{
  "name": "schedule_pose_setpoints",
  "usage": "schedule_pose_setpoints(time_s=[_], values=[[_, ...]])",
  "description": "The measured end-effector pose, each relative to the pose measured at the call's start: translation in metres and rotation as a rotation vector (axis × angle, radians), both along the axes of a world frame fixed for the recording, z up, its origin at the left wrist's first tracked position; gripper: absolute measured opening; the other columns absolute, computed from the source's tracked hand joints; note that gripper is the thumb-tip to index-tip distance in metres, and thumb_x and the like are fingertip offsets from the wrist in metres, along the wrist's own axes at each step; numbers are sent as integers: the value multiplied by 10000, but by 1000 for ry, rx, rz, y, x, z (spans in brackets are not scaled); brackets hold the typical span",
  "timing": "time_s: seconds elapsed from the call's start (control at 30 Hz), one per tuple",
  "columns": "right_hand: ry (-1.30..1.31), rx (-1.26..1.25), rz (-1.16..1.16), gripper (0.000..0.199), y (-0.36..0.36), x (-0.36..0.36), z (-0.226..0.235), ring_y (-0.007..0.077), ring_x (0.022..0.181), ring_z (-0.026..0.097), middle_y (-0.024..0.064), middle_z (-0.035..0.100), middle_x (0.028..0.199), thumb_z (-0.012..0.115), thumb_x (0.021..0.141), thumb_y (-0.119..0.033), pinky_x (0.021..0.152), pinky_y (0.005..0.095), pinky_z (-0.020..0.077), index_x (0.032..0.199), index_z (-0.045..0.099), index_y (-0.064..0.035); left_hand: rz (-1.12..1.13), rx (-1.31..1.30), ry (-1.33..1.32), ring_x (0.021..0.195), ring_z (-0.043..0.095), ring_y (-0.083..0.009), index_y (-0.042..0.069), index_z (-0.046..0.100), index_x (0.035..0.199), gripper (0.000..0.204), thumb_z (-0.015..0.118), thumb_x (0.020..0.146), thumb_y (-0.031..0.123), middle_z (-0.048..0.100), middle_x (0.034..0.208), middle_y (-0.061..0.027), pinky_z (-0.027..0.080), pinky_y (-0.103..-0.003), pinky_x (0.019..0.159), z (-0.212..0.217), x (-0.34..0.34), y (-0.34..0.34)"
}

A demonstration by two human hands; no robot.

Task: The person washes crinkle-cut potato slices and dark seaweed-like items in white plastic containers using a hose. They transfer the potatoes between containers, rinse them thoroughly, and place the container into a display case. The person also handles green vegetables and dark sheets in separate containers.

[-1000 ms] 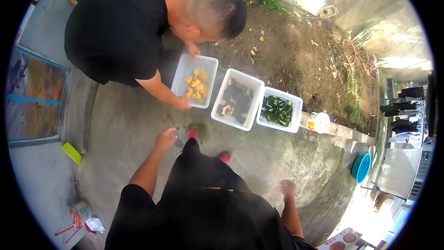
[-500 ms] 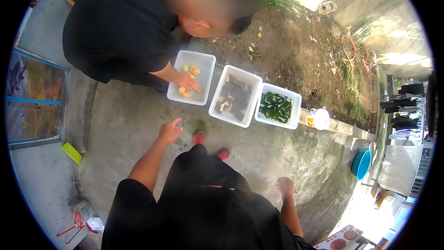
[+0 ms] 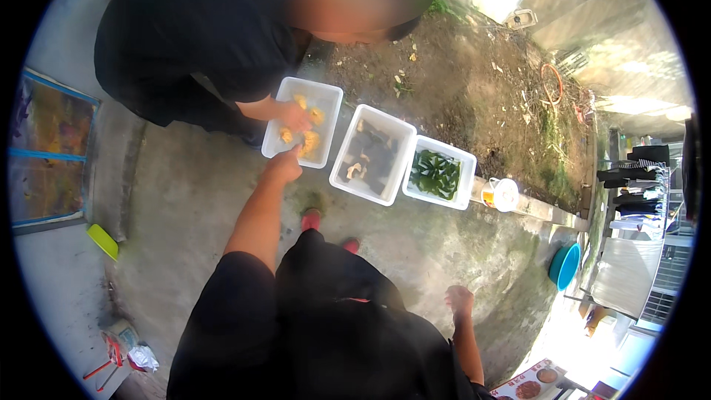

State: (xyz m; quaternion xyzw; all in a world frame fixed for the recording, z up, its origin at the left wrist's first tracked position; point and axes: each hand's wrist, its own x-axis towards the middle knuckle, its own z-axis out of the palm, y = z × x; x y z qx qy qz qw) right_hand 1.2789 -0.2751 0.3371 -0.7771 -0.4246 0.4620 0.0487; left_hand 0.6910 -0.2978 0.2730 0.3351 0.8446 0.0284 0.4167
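White tub (image 3: 327, 96) of yellow pieces (image 3: 309, 141) met at its near rim by left hand (image 3: 284, 167), fingers bunched toward the edge; whether clamped on anything cannot be told. Right hand (image 3: 459, 301) hanging low beside dark clothing, loosely curled, holding nothing, well apart from the tubs. Second person's hand (image 3: 295, 114) down inside the same tub among the yellow pieces.

Grey concrete (image 3: 185, 200) underfoot, bare soil (image 3: 474, 81) beyond, red shoes (image 3: 311, 219) just short of the tubs.

Three white tubs side by side: yellow pieces at left, middle tub (image 3: 372, 154) with dark water and pale bits, right tub (image 3: 440, 172) with green leaves. Small white pail (image 3: 502, 194) just beside the right tub, blue basin (image 3: 566, 265) farther off, green dustpan (image 3: 102, 241) at left.
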Motion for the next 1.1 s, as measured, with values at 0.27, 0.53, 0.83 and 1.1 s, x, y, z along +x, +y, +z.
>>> schedule_pose_setpoints(time_s=[0.27,0.53,0.83,1.1], values=[[7,-2,14,106,-10,10,-6,139,536,575,55,614,678,601,773,-114,485,260,457,831,631,-31,-78,-75,60,1120,526,-293,245,257,1411,696,484,766,112,528,1239,-150,411,-397,940,-28,11,-4],[57,-20,7,90,-13,23,-14,133,541,574,59,614,684,591,786,-95,465,248,451,835,625,-27,-61,-183,51,1104,541,-289,263,226,1420,725,488,763,104,550,1215,-139,426,-407,919,-10,23,-13],[62,-41,-20,94,-12,41,-20,151,539,577,78,618,693,559,806,-82,464,256,451,848,618,-22,-83,-156,97,1110,538,-282,266,225,1421,735,506,760,107,545,1222,-139,427,-412,915,-17,41,-29],[56,-52,18,111,-14,72,-32,161,538,578,78,615,690,566,797,-104,473,269,451,851,614,-20,26,-69,189,1113,532,-292,259,252,1414,698,495,774,120,550,1209,-142,416,-406,929,-14,50,-45]])
